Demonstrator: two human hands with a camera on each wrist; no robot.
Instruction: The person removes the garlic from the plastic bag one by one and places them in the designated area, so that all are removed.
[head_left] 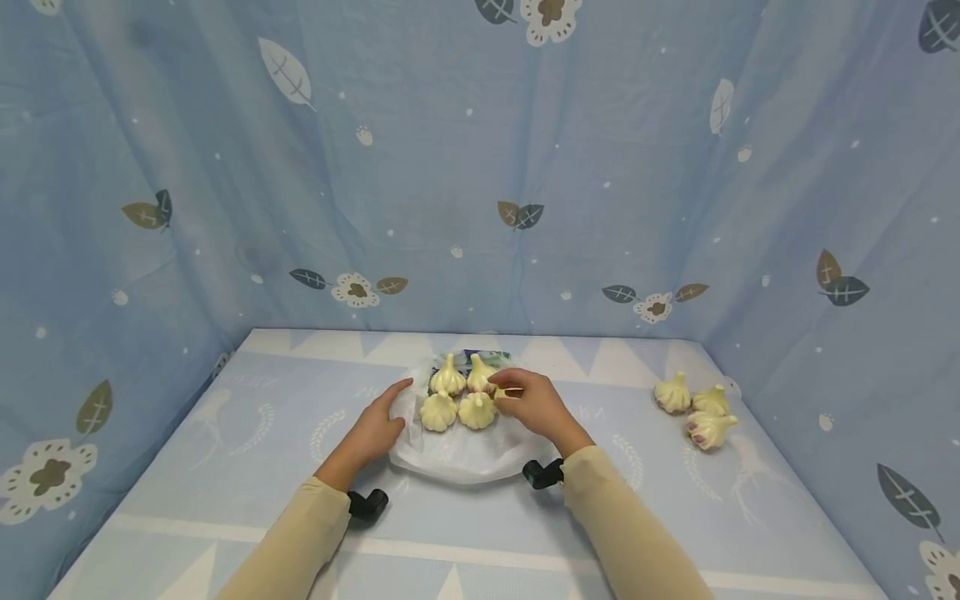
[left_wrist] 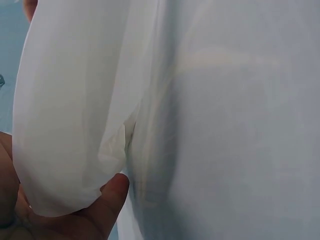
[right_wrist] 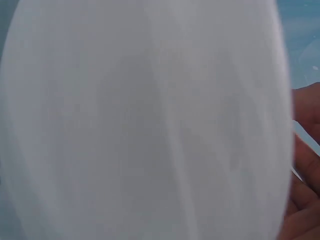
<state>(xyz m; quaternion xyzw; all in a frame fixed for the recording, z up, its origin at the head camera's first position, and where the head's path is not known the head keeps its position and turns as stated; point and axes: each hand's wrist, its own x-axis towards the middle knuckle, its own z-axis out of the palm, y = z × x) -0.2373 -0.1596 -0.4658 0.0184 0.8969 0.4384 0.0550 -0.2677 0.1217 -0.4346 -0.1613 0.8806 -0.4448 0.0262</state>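
A white plastic bag (head_left: 465, 460) lies spread in the middle of the table, with several garlic bulbs (head_left: 439, 412) grouped upright on it. My left hand (head_left: 371, 429) is at the bag's left edge, index finger and thumb spread apart and fairly straight. The left wrist view shows the thumb (left_wrist: 115, 192) against the white plastic. Over the right side of the group, my right hand (head_left: 534, 404) pinches another garlic bulb (head_left: 500, 392), mostly covered by the fingers. White plastic fills most of the right wrist view, hiding the fingertips of the right hand (right_wrist: 306, 165).
Three more garlic bulbs (head_left: 708, 429) sit together near the table's right edge. Dark blue and green print shows at the bag's far side. The table (head_left: 247, 467) has a pale patterned cloth, and a blue curtain (head_left: 450, 167) hangs around its back and sides.
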